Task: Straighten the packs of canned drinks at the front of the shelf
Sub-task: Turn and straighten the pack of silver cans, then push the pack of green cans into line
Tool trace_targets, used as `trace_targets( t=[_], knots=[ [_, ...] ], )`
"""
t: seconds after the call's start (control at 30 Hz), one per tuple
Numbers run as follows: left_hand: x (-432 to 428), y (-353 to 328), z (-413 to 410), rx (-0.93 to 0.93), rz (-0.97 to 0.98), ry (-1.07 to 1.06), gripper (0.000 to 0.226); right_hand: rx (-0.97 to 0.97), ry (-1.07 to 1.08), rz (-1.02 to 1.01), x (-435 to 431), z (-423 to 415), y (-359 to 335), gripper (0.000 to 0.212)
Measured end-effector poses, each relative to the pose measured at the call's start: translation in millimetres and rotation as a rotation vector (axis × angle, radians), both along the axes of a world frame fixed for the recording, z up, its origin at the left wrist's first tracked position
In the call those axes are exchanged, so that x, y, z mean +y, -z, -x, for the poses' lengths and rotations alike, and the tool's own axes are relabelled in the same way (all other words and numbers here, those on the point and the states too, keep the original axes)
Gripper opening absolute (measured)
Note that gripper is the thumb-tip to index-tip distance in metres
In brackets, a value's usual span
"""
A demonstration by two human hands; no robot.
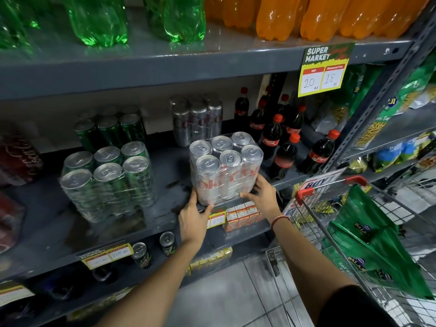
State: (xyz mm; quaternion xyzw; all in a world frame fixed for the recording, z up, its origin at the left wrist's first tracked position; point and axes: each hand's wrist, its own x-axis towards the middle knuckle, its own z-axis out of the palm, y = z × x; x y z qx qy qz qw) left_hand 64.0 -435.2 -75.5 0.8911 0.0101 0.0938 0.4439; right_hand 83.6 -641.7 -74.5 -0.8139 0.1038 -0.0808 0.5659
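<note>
A shrink-wrapped pack of silver cans (225, 168) with red lettering stands at the front edge of the grey middle shelf (146, 223). My left hand (193, 218) grips its lower left corner, thumb across the front. My right hand (262, 197) grips its lower right corner. To the left stands a wrapped pack of green cans (108, 182), turned at an angle to the shelf edge. Behind them are a second green pack (111, 131) and a second silver pack (197, 119).
Dark cola bottles (283, 142) with red caps stand right of the silver pack. A red pack (18, 156) sits at far left. Green and orange bottles fill the shelf above. A wire trolley (358, 232) with a green bag stands at my right. Loose cans (141, 254) stand on the shelf below.
</note>
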Motion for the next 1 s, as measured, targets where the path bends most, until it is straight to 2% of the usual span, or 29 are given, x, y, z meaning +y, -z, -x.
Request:
trace_targets(
  t=[0.17, 0.27, 0.4, 0.47, 0.53, 0.63, 0.7, 0.77, 0.8, 0.9, 0.93, 1.0],
  knots=[
    [1.2, -1.5, -0.9, 0.018, -0.026, 0.012, 0.07, 0.031, 0.007, -0.008, 2.1, 0.3, -2.4, 0.067],
    [4.3, -2.3, -2.3, 0.026, 0.026, 0.048, 0.069, 0.064, 0.039, 0.022, 6.3, 0.8, -5.0, 0.068],
    [33.1, -1.4, 0.2, -0.025, 0.22, 0.046, 0.059, 0.002, 0.346, 0.101, 40.0, 17.2, 0.1, 0.067],
    [60.7, 0.2, 5.3, -0.073, 0.323, -0.046, 0.047, -0.102, 0.51, 0.059, 75.8, 31.6, 5.3, 0.052],
    [93.9, 0.5, 10.0, -0.158, 0.394, -0.181, 0.032, -0.173, 0.557, 0.029, 118.9, 43.3, 7.1, 0.033],
    [145.5, -2.2, 13.6, -0.27, 0.449, -0.393, 0.015, -0.289, 0.474, 0.085, 179.3, 50.6, 7.3, 0.02],
    [176.1, -2.5, 12.6, -0.304, 0.437, -0.498, 0.019, -0.337, 0.35, 0.109, 210.2, 46.5, 2.2, 0.02],
    [200.0, -2.8, 9.2, -0.244, 0.469, -0.543, 0.037, -0.302, 0.18, 0.08, 231.2, 34.3, -5.8, 0.03],
    [210.3, -3.5, 6.0, -0.169, 0.466, -0.531, 0.048, -0.252, 0.085, 0.056, 238.3, 25.3, -8.8, 0.042],
    [232.9, -3.8, -6.0, 0.076, 0.317, -0.32, 0.076, -0.037, -0.159, -0.006, 247.1, -5.9, -13.7, 0.092],
    [237.0, -4.7, -10.0, 0.127, 0.281, -0.23, 0.081, 0.012, -0.22, -0.011, 247.2, -14.8, -13.9, 0.102],
    [240.4, -7.6, -15.4, 0.192, 0.227, -0.118, 0.088, 0.049, -0.315, -0.003, 245.9, -27.6, -11.2, 0.105]
  ],
)
